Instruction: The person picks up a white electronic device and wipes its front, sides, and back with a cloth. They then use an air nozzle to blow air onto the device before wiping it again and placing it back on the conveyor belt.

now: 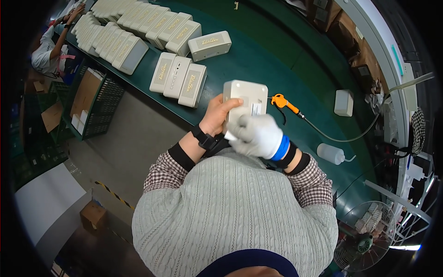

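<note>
My bare left hand [216, 113] grips the left side of a cream-coloured box-shaped device [247, 90] with rounded corners, the thumb lying over its face. A white label [256, 109] sits on that face, and small round feet show at the upper corners. In a white glove, my right hand [258, 135] is curled over the lower part of the device, its fingers slightly blurred. A small white piece [230, 136] shows below these fingers; I cannot make out what it is. To the right of the device lies an orange air blow gun [284, 102] on a hose.
Similar cream devices [177, 78] stand on the green table [277, 60], with long rows at the far left. Another device [343, 102] and a squeeze bottle [330, 153] are at the right. A fan [364, 242] is lower right, a green crate [104, 108] left. Another person [48, 53] works far left.
</note>
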`<move>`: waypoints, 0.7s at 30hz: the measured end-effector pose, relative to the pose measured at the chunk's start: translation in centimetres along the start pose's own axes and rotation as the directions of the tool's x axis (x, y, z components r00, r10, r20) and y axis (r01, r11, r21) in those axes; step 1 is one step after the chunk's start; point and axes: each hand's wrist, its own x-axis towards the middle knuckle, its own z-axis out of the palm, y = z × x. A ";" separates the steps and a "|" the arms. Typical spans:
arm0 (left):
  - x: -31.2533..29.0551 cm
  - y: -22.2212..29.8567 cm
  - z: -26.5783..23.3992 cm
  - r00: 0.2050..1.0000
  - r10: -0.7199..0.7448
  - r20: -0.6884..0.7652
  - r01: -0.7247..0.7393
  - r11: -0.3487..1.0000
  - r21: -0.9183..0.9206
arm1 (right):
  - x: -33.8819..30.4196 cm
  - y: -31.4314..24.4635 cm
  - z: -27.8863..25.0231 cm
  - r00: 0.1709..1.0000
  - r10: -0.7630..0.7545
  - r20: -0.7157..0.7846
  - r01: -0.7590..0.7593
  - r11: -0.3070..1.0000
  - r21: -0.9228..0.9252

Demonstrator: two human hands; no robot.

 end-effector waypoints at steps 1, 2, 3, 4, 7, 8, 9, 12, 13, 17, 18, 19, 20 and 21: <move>0.1 0.2 0.0 1.000 0.002 0.000 -0.002 1.000 0.000 | 0.1 0.3 -0.1 0.999 -0.051 -0.001 0.051 0.999 0.005; 0.2 0.6 0.0 1.000 0.002 0.019 -0.002 1.000 -0.006 | 0.2 0.7 -0.3 0.999 -0.052 -0.002 0.052 0.999 0.004; 0.4 1.1 0.0 0.999 0.003 0.037 -0.003 1.000 -0.012 | 0.3 1.1 -0.6 0.999 0.013 -0.047 -0.012 1.000 0.012; 0.5 1.5 0.0 0.998 0.005 0.056 -0.004 1.000 -0.017 | 0.6 1.5 -0.9 0.993 0.078 -0.092 -0.076 0.997 0.023; 0.1 1.1 0.0 0.999 -0.019 0.048 0.021 0.998 -0.055 | 0.8 1.6 -0.9 0.983 0.134 -0.124 -0.131 0.991 0.032; 0.0 0.8 0.1 0.998 -0.034 0.044 0.037 0.996 -0.076 | 0.6 1.5 -0.8 0.986 0.128 -0.108 -0.126 0.992 0.027; 0.0 0.6 0.0 0.998 -0.034 0.044 0.038 0.996 -0.076 | 0.5 1.4 -0.8 0.988 0.123 -0.092 -0.121 0.992 0.023; 0.4 0.3 -0.1 0.998 -0.065 0.006 0.065 0.997 -0.052 | 0.2 -0.6 -0.3 0.999 0.026 0.035 -0.025 0.999 -0.028; 0.3 0.3 -0.1 0.998 -0.067 0.005 0.068 0.996 -0.051 | 0.1 -1.1 -0.2 0.995 -0.020 0.101 0.024 0.999 -0.047; 0.4 0.6 -0.4 1.000 -0.006 -0.010 0.007 0.998 0.061 | 0.0 2.0 -0.4 0.988 0.115 -0.106 -0.115 0.993 -0.001; 0.2 0.4 -0.4 1.000 -0.009 -0.018 0.010 0.999 0.039 | -0.1 1.8 -0.1 0.988 0.115 -0.107 -0.116 0.993 -0.001; 0.1 0.1 -0.4 1.000 -0.013 -0.026 0.014 1.000 0.017 | -0.2 1.2 0.4 0.993 0.104 -0.060 -0.105 0.994 -0.016; 0.1 0.0 -0.4 0.999 -0.018 -0.035 0.017 1.000 -0.005 | -0.4 0.5 0.8 0.996 0.093 -0.012 -0.093 0.995 -0.031; 0.4 0.0 -0.2 0.999 -0.019 -0.034 0.018 1.000 -0.005 | -0.4 0.3 0.9 0.996 0.082 0.035 -0.081 0.996 -0.045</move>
